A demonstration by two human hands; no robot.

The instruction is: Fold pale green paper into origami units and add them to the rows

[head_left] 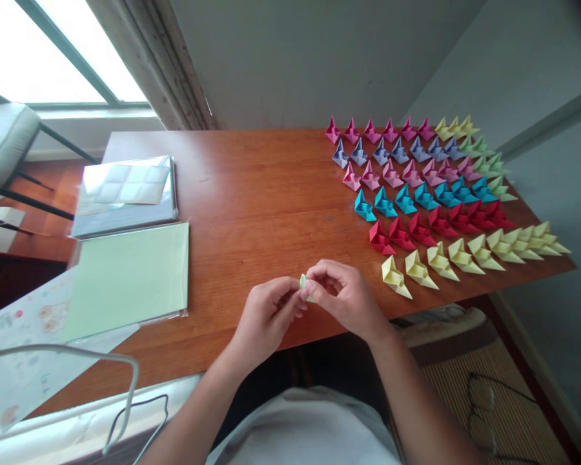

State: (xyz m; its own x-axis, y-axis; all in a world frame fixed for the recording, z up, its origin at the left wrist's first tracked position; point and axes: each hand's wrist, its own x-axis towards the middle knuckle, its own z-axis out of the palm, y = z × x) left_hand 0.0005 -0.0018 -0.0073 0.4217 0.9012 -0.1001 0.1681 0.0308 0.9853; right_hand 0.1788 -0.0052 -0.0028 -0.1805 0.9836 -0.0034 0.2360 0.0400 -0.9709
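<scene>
A small pale green folded paper [303, 281] is pinched between my two hands, just above the table's front edge. My left hand [270, 314] grips it from the left with thumb and fingers. From the right, my right hand [345, 294] holds it too, its fingers curled round and partly hiding the paper. Nearest to my right hand is a row of folded yellow paper boats [396, 276]. Behind them stand rows of red boats [380, 237], blue boats [364, 205], pink boats [351, 176], purple boats [339, 154] and magenta boats [332, 130].
On the wooden table [252, 194], a pack of light green paper [130, 278] lies at the left, with a grey-blue pack [126, 219] behind it. A printed sheet [24, 342] and a white cable [77, 349] are at the lower left. A chair [10, 142] stands beyond.
</scene>
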